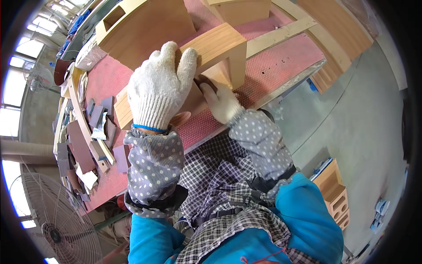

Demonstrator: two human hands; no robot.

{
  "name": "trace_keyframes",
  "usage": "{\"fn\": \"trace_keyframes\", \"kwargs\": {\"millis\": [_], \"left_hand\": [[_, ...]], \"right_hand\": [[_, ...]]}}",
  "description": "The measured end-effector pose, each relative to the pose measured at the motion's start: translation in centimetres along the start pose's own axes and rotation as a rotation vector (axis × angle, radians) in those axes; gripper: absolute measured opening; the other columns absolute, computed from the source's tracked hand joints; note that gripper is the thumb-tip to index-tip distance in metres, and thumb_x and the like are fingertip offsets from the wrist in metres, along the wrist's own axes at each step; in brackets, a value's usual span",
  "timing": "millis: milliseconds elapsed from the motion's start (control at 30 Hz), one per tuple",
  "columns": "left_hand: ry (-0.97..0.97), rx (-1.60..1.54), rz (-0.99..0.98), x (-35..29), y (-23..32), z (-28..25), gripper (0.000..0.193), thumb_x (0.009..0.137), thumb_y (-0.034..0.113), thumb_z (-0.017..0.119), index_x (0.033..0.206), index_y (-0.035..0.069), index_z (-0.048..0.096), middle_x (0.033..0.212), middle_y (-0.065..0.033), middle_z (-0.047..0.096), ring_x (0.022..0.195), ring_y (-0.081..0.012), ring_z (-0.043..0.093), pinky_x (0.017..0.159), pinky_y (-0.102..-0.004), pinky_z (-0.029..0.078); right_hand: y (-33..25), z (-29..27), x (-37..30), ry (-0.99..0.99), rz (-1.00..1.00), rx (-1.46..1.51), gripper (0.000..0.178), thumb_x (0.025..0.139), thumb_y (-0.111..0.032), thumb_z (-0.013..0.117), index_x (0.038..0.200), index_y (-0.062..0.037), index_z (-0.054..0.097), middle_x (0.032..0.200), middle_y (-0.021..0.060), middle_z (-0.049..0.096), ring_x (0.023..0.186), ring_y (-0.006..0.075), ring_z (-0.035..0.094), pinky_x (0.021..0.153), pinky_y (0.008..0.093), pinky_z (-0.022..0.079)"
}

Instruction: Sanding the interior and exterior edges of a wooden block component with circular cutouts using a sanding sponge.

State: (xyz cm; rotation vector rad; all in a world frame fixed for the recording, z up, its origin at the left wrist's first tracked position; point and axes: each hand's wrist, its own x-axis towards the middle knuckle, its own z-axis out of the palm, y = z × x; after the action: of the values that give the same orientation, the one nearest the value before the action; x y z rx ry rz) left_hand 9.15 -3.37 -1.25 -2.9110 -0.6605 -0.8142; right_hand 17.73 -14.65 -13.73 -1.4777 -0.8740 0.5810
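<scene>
A light wooden box (222, 44) with an open side rests tilted on the red textured mat (281, 66) in front of me. My left hand (160, 86), in a white knit glove, grips the box from above, its fingers bent over the wood and the thumb apart. My right hand (222, 103), gloved too, reaches into the open side from the right. Its fingers are bent against the inner wood, and the fingertips are partly hidden in shadow. Whether a small dark thing is pinched there, I cannot make out.
Larger wooden boxes (147, 31) stand on the far side of the table. Brown and grey sanding pieces (81, 145) and curved wooden strips (81, 110) lie at the left. Wooden boards (281, 37) cross the far right. A fan (55, 231) stands lower left; another wooden piece (332, 189) is lower right.
</scene>
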Motion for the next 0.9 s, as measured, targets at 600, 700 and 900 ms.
{"fn": "trace_keyframes", "kwargs": {"millis": [600, 700, 900], "left_hand": [[-0.098, -0.041, -0.025, -0.3, 0.2, -0.8, 0.043, 0.097, 0.046, 0.057, 0.099, 0.005, 0.068, 0.090, -0.0205, 0.070, 0.084, -0.0388, 0.070, 0.074, -0.0492, 0.056], [-0.101, -0.008, -0.033, -0.2, 0.6, -1.0, 0.044, 0.098, 0.047, 0.056, 0.099, 0.005, 0.068, 0.090, -0.0210, 0.070, 0.084, -0.0392, 0.070, 0.073, -0.0490, 0.056], [-0.079, -0.026, 0.020, -0.2, -0.2, -0.6, 0.047, 0.098, 0.049, 0.056, 0.103, 0.004, 0.068, 0.093, -0.0225, 0.070, 0.086, -0.0397, 0.071, 0.075, -0.0485, 0.056]], "right_hand": [[2.1, -2.7, -2.7, -0.129, -0.469, -0.808, 0.058, 0.091, -0.011, 0.059, 0.146, 0.0035, 0.046, 0.148, 0.0173, 0.048, 0.141, 0.0352, 0.044, 0.120, 0.0436, 0.036], [1.1, -2.3, -2.6, -0.121, -0.372, -0.884, 0.055, 0.089, -0.010, 0.060, 0.141, 0.0042, 0.049, 0.146, 0.0195, 0.050, 0.139, 0.0354, 0.046, 0.118, 0.0430, 0.038], [0.5, -0.4, 1.7, -0.198, 0.018, -0.914, 0.027, 0.091, -0.011, 0.061, 0.115, -0.0009, 0.059, 0.088, 0.0208, 0.070, 0.089, 0.0396, 0.070, 0.084, 0.0492, 0.056]]}}
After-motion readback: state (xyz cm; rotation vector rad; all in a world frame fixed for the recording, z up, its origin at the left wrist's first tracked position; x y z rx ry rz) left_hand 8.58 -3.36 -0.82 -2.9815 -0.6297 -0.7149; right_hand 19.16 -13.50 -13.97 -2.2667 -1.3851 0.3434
